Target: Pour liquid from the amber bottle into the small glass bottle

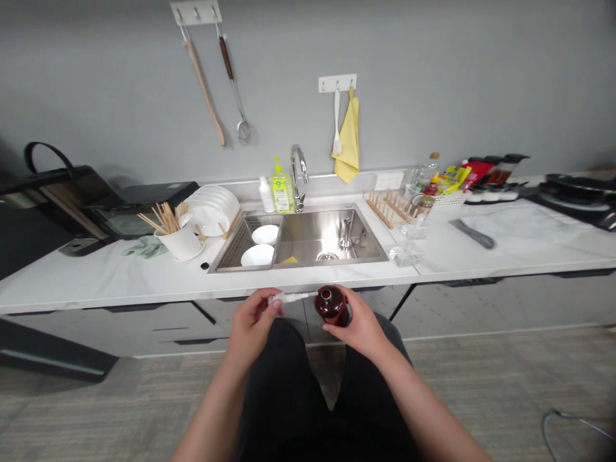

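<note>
My left hand (255,319) pinches a white pump top (292,297), held level with its thin end pointing right. That end comes close to the neck of a dark reddish-brown bottle (331,304); I cannot tell whether they touch. The bottle's mouth is uncovered and faces up towards me. My right hand (357,324) is wrapped round the bottle from the right side. Both hands are in front of the counter edge, above my lap.
Behind the hands lies a steel sink (308,266) with white bowls (258,255) in its rack. A green soap bottle (282,189) stands beside the faucet (297,173). Plates (212,208) and a chopstick holder (179,242) are left; a wooden rack (389,208) and knife (474,234) right.
</note>
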Tool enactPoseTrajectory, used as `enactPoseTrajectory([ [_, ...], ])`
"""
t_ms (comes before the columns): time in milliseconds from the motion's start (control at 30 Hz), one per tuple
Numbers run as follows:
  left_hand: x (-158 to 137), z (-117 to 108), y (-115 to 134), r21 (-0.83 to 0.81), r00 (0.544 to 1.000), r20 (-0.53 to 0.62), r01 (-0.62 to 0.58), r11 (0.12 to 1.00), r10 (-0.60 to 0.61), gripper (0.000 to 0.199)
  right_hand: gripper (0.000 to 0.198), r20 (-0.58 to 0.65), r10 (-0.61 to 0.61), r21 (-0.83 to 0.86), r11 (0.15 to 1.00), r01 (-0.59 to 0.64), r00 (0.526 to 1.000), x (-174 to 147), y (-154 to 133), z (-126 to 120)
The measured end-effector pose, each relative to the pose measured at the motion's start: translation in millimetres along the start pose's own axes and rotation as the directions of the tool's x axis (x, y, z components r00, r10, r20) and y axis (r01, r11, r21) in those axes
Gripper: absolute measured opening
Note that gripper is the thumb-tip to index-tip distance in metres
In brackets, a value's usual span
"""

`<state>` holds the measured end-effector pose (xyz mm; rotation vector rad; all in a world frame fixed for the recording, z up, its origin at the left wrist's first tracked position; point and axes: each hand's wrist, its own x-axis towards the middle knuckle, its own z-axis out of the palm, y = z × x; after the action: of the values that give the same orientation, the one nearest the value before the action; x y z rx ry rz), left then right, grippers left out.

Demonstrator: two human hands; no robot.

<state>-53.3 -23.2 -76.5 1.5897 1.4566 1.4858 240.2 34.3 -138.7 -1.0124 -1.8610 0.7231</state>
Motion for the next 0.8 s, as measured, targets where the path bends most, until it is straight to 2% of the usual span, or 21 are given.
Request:
enactPoseTrajectory([
  [167, 4.2, 12.7, 25.8, 0.101, 0.990, 0.118, -0.084, 0.991, 0.072, 0.029, 0.093, -0.035, -0.008, -0.045, 0.999, 0.006, 0.999, -15.4, -2.1, -9.9],
  [433, 20.0, 5.4, 66.3, 0.323, 0.952, 0.258, -0.245, 0.914, 0.164, 0.023, 0.095, -0.005, -0.072, -0.175, 0.982, 0.069, 0.997, -20.1, -4.0, -16.0],
  [533, 24.1, 7.0, 84.1, 0.410, 0.917, 0.375, -0.294, 0.863, 0.134, 0.021, 0.094, 0.034, -0.121, -0.238, 0.963, 0.125, 0.992, -20.0, -9.9, -13.0],
  [633, 25.4, 17.7, 94.5, 0.442, 0.859, 0.505, -0.342, 0.829, 0.085, 0.013, 0.097, 0.061, -0.139, -0.260, 0.954, 0.150, 0.988, -21.8, -17.0, -9.4],
  [800, 23.7, 33.6, 94.9, 0.396, 0.813, 0.573, -0.384, 0.834, 0.103, 0.013, 0.096, 0.047, -0.131, -0.255, 0.957, 0.139, 0.990, -26.8, -21.0, -12.2],
])
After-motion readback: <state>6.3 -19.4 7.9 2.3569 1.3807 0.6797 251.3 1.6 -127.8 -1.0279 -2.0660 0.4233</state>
